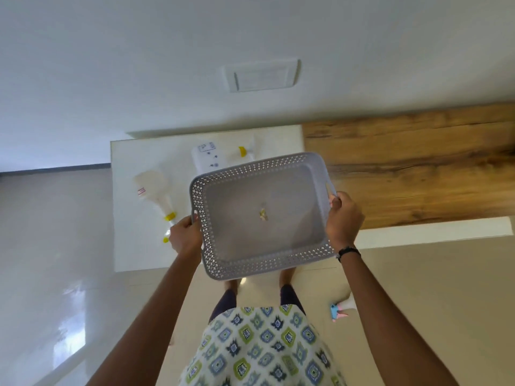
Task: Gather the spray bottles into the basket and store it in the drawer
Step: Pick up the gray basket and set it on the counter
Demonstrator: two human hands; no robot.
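Observation:
I hold a grey perforated basket above the front of a white counter. My left hand grips its left handle and my right hand grips its right handle. Only a small scrap lies inside the basket. A clear spray bottle with a yellow collar lies on the counter to the left of the basket. A white spray bottle with a printed label and a second bottle with a yellow collar lie behind the basket, partly hidden by its rim. Another spray bottle with a blue and pink head lies on the floor at right.
A wooden surface adjoins the white counter on the right. The white wall behind carries a rectangular panel. The glossy floor spreads out to the left, and my feet stand right at the counter's front edge.

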